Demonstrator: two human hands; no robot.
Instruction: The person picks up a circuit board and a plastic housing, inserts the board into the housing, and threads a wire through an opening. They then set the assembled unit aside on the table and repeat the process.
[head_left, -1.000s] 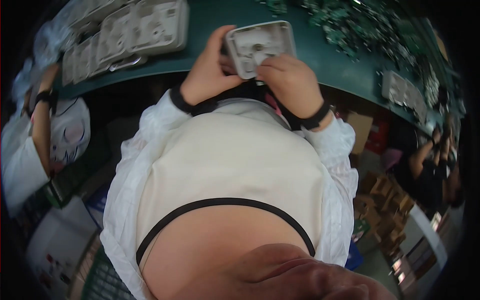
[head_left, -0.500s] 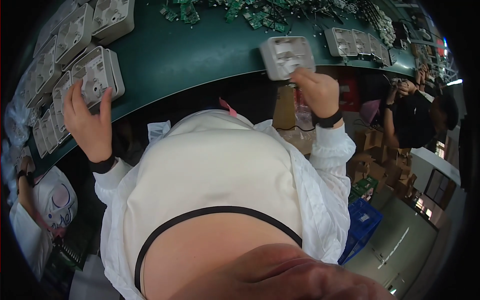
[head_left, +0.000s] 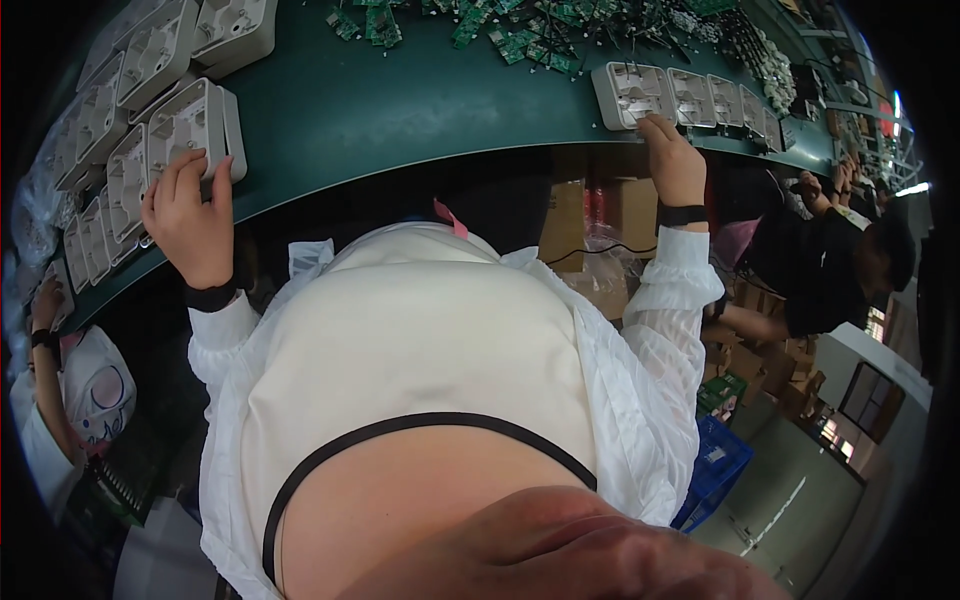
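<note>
Near the bench's front edge on the right, my right hand point(head_left: 677, 168) grips the near wall of a white plastic housing point(head_left: 636, 92). That housing has an open top with moulded ribs inside and rests at the left end of a row of similar housings point(head_left: 693, 98). On the left, my left hand point(head_left: 190, 222) has its fingers bent over the near edge of another white housing point(head_left: 192, 125), the thumb at that edge too. A further housing sits pressed against its right side. The fingertips of my left hand are partly hidden by the housing's wall.
Green circuit boards point(head_left: 515, 38) with black wires lie along the back of the green bench point(head_left: 400, 110). More housings point(head_left: 150, 60) are stacked at the far left. A co-worker in black point(head_left: 830, 250) is at the right; another co-worker's arm point(head_left: 45, 340) shows at left.
My right hand has carried its housing rightward and set it against the row's left end. My left hand has shifted slightly down and right, its fingers drawn closer to the housing's near edge.
</note>
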